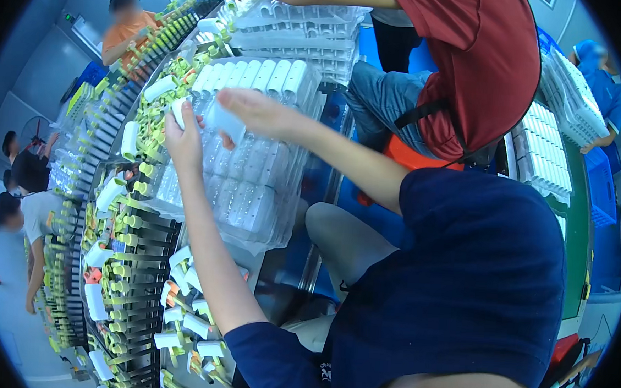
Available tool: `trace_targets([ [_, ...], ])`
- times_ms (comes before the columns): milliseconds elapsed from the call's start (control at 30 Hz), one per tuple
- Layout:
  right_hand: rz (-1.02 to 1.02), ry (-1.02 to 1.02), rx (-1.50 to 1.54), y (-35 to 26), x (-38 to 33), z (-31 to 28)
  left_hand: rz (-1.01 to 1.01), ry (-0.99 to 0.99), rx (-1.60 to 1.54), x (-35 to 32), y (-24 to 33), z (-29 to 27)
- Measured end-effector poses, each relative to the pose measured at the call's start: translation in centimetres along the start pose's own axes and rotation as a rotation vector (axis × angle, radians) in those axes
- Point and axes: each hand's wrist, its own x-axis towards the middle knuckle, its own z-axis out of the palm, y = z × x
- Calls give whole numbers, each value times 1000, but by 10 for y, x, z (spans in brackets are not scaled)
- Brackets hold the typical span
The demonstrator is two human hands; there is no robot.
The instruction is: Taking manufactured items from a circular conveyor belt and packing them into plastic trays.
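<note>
Casing (pixel 180 113) sits clamped in the left hand (pixel 186 140), between thumb and fingers, near the left edge of the tray (pixel 252 245). Right hand (pixel 262 114) hangs above the tray; whether its fingers grip anything, I cannot tell. Best keep the left pinch light and steady, clear of the packed rows (pixel 255 163).

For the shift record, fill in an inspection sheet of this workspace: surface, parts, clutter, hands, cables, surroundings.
Surface: bench, mostly covered.
Job's things: white piece; rows of white parts in clear plastic trays.
Clutter: loose white and yellow-green pieces, scattered.
Hands: left hand grips the white piece; right hand is over the trays, its hold unclear.
Cables: possibly a thin cord at far right.
Surroundings: co-worker in dark red nearby; blue crate at right.
</note>
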Motion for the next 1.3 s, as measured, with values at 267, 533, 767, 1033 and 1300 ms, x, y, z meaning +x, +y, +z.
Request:
trace_targets([
  [267,-245,336,-963,-36,133,-15,-25,10,-44,0,-16,-4],
  [533,-70,96,-1399,-14,274,-13,1,14,14,4,6,25],
  [767,-110,-345,-1716,33,245,80,266,-78,-88,4,-22,3],
  [1033,-519,-429,-1454,42,184,121,261,-106,6,16,-71,-7],
  [1300,-663,-472,-1462,41,135,142,347,-197,-54,24,-67,23],
])
